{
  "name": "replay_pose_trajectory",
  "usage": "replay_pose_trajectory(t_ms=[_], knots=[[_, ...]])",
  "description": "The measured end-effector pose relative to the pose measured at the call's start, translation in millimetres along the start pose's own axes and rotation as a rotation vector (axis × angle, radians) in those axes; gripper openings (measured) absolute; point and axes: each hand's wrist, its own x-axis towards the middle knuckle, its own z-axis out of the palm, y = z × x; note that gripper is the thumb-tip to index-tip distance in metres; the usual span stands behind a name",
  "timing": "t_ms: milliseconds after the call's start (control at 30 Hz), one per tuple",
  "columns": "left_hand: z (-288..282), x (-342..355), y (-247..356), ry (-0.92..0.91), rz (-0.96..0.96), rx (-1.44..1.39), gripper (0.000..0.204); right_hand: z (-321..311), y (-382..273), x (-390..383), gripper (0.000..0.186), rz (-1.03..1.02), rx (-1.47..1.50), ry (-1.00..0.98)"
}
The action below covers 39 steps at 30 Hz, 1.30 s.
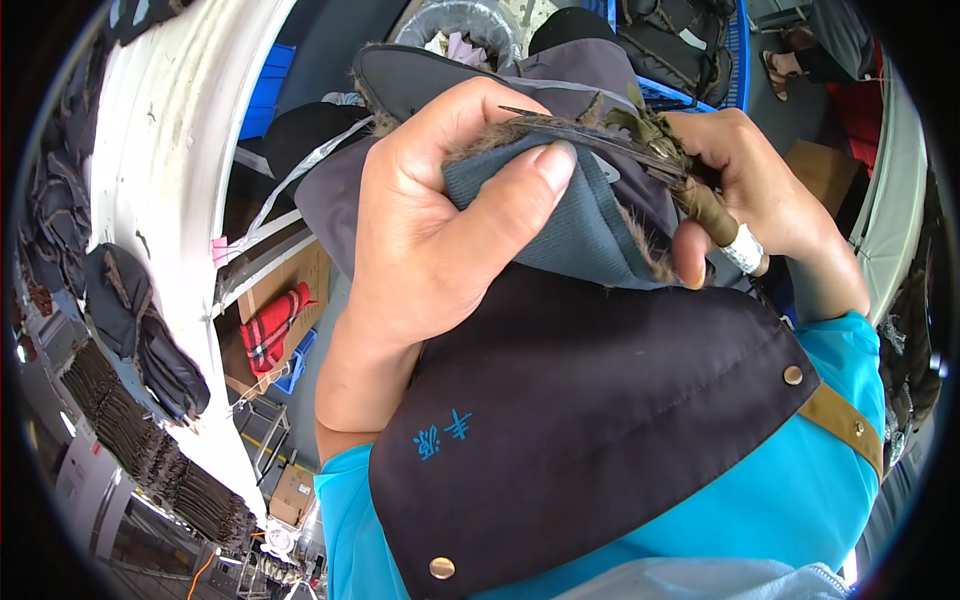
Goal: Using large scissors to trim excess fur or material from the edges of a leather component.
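Note:
My left hand (420,210) is closed on a blue-grey ribbed fabric piece (570,225) with brown fur along its edges, the thumb pressed flat on top. In my right hand (765,180) is a pair of scissors (712,212), its handle wrapped in olive cloth and pale tape. The dark blades lie along the fabric's upper furry edge, with the tip close to my left fingers. Whether they are cutting into the material I cannot tell. Beyond my left hand shows a dark grey flap (415,82) edged with fur; its link to the fabric piece is hidden.
A white worktable (165,130) runs along the left, with dark fur-trimmed pieces (150,325) on it. Past my hands stand a bin with a clear liner (460,22) and a blue crate (738,60) of dark pieces. A dark apron (600,400) covers my front.

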Motion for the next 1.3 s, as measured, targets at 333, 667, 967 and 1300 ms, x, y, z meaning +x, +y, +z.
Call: replay_pose_trajectory(t_ms=[333,667,967,1300], knots=[[0.1,-2.5,-3.7,0.032,0.014,-0.156,0.013,0.8,2.9,0.0,0.030,0.044,0.100,-0.061],[6.3,-5.0,-3.3,0.063,0.059,-0.075,0.011,-6.3,-1.6,2.1,0.082,0.062,-0.083,-0.099],[7.9,-4.8,-3.1,0.064,0.099,-0.020,0.010,-6.3,-2.5,-0.5,0.072,0.133,0.038,-0.092],[2.7,0.9,-0.6,-0.031,0.119,0.071,0.012,-18.8,-9.7,-2.6,0.060,0.204,0.022,-0.147]])
